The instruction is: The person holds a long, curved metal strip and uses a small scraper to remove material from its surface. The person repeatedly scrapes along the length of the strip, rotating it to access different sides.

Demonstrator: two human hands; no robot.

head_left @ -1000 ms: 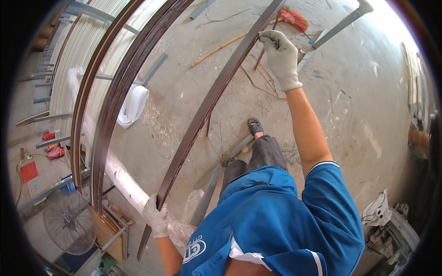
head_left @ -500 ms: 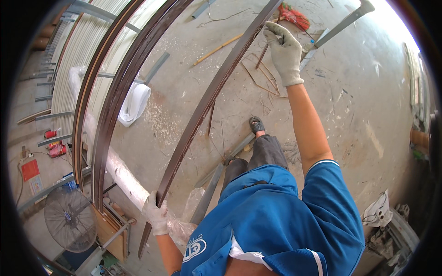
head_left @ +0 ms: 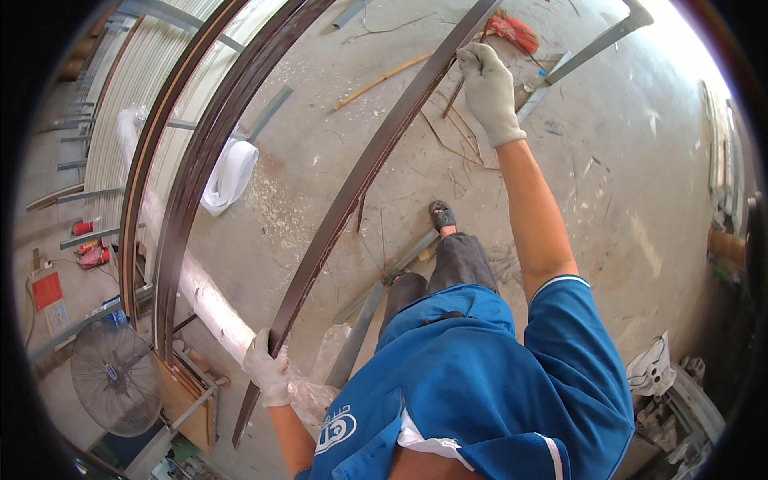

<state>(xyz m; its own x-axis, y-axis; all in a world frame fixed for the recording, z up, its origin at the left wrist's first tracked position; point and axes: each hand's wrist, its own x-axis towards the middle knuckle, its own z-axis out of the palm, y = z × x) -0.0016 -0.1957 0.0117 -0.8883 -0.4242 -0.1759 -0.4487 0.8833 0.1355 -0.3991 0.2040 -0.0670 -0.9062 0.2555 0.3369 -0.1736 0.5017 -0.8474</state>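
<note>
A long dark brown profile bar [head_left: 360, 180] slants across the view, from the lower left up to the top middle. My left hand [head_left: 266, 370], in a pale work glove, is closed round it near its lower end. At the upper part of the bar, my right hand [head_left: 488, 84], gloved too, is closed with its fingertips at the bar's right edge. Whatever it pinches there is hidden or too thin to make out. A reddish, wavy line runs along that edge of the bar.
More brown profiles [head_left: 210, 136] rest on a rack at left, beside a film-wrapped roll [head_left: 210, 300] and a white coil [head_left: 230, 178]. A fan [head_left: 116, 376] stands at lower left. Metal bars [head_left: 358, 332], a bamboo stick [head_left: 382, 82] and a red broom [head_left: 514, 32] lie on the floor.
My right hand has shifted slightly down along the bar, and its fingers look more tightly curled. My left hand keeps its grip, a touch further left with the bar's lower end.
</note>
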